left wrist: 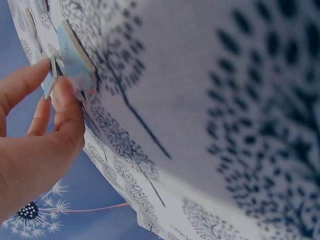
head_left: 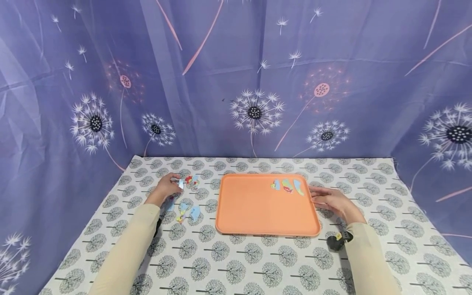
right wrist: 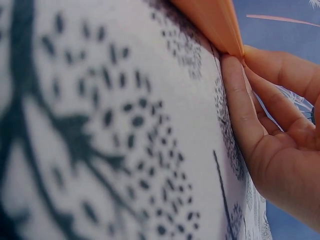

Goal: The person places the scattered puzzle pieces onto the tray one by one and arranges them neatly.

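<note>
My left hand (head_left: pixel 167 188) is over the left part of the table and pinches a small light-blue puzzle piece (left wrist: pixel 49 85) between thumb and fingertips. Right beside it, in the left wrist view, lies a larger light-blue piece (left wrist: pixel 75 60) on the cloth. An orange tray (head_left: pixel 265 213) lies in the middle of the table. Near its far right corner are three coloured puzzle pieces (head_left: pixel 287 186) in a row. At the tray's right side my right hand (head_left: pixel 333 202) holds the rim, thumb and fingers meeting at the orange edge (right wrist: pixel 232 42).
Loose puzzle pieces, one group with red and blue (head_left: pixel 191 180) and another with blue and yellow (head_left: pixel 194 212), lie left of the tray. A tree-patterned cloth (head_left: pixel 236 266) covers the table. Purple dandelion curtains (head_left: pixel 206 102) hang behind and at both sides.
</note>
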Tool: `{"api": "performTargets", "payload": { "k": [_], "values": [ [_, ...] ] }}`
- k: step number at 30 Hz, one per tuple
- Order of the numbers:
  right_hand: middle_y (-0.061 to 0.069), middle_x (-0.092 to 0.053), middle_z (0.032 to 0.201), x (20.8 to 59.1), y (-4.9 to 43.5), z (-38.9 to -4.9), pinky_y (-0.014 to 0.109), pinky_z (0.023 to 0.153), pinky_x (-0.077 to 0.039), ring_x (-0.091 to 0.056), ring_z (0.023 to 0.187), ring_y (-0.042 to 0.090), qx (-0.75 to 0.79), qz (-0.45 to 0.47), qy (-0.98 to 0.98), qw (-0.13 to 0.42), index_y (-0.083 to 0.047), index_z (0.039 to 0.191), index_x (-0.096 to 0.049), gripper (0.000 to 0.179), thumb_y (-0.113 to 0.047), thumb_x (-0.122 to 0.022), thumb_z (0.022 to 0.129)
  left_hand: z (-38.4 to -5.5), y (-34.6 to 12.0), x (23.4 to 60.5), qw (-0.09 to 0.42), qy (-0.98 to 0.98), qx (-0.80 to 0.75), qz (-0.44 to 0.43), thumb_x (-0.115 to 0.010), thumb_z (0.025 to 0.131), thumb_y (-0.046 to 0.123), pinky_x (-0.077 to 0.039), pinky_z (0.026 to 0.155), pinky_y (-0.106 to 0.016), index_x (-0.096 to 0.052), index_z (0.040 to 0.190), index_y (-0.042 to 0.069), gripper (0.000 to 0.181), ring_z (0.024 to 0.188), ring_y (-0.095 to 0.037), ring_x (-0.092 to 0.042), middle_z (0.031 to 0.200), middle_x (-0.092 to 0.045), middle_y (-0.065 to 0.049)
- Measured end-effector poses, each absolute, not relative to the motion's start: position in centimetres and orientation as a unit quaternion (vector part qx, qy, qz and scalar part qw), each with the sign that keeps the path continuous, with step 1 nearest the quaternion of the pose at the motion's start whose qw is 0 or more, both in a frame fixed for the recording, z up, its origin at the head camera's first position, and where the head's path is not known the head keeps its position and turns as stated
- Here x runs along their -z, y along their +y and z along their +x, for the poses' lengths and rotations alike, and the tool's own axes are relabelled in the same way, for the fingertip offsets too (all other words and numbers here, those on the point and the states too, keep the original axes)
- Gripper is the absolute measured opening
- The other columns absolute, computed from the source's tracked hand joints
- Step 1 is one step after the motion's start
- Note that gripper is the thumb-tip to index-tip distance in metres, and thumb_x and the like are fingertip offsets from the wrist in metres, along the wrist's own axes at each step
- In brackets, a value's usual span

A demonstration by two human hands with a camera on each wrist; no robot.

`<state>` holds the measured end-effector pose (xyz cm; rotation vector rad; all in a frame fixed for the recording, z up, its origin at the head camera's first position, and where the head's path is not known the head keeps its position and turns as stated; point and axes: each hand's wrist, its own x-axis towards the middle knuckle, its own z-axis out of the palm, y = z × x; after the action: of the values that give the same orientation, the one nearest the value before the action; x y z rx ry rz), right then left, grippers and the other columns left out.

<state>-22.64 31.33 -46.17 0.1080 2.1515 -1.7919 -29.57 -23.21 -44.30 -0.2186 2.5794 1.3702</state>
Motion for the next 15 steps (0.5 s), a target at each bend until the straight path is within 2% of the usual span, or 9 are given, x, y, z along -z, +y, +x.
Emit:
{"api": "performTargets", "payload": {
  "k": [3, 7, 11, 15],
  "values": [
    [0.027, -0.043, 0.141, 46.2, 31.4, -22.6, 0.03, 0.095, -0.053, -0.064, 0.101, 0.011, 0.631, 0.04, 0.756, 0.168, 0.004, 0.148, -0.029, 0.066, -0.003, -0.063, 0.091, -29.5, -23.1, 44.2, 0.101, 0.867, -0.482, -0.075, -0.058, 0.087, -0.008, -0.05, 0.059, -0.031, -0.045, 0.134, -0.001, 0.05, 0.069, -0.02, -0.055, 0.108, -0.052, -0.023],
    [0.029, -0.04, 0.142, 46.4, 31.4, -22.8, 0.031, 0.096, -0.052, -0.063, 0.103, 0.013, 0.631, 0.036, 0.756, 0.172, 0.005, 0.147, -0.029, 0.066, -0.002, -0.062, 0.091, -29.5, -23.2, 44.3, 0.107, 0.852, -0.508, -0.072, -0.056, 0.089, -0.008, -0.059, 0.071, -0.034, -0.042, 0.137, -0.004, 0.05, 0.081, -0.024, -0.062, 0.126, -0.046, -0.03],
    [0.029, -0.042, 0.139, 46.4, 31.4, -22.8, 0.031, 0.096, -0.053, -0.063, 0.101, 0.012, 0.633, 0.036, 0.754, 0.171, 0.006, 0.147, -0.029, 0.066, 0.0, -0.062, 0.09, -29.9, -22.6, 44.1, 0.118, 0.835, -0.532, -0.075, -0.057, 0.091, -0.004, -0.058, 0.084, -0.035, -0.042, 0.138, -0.002, 0.049, 0.096, -0.03, -0.063, 0.125, -0.048, -0.028],
    [0.028, -0.044, 0.138, 46.4, 31.5, -22.7, 0.03, 0.095, -0.053, -0.064, 0.099, 0.011, 0.634, 0.039, 0.754, 0.168, 0.006, 0.146, -0.029, 0.066, -0.001, -0.062, 0.09, -30.3, -21.2, 43.6, 0.126, 0.815, -0.562, -0.064, -0.055, 0.093, -0.002, -0.055, 0.092, -0.037, -0.04, 0.139, -0.001, 0.049, 0.102, -0.033, -0.061, 0.116, -0.051, -0.023]
  ]
}}
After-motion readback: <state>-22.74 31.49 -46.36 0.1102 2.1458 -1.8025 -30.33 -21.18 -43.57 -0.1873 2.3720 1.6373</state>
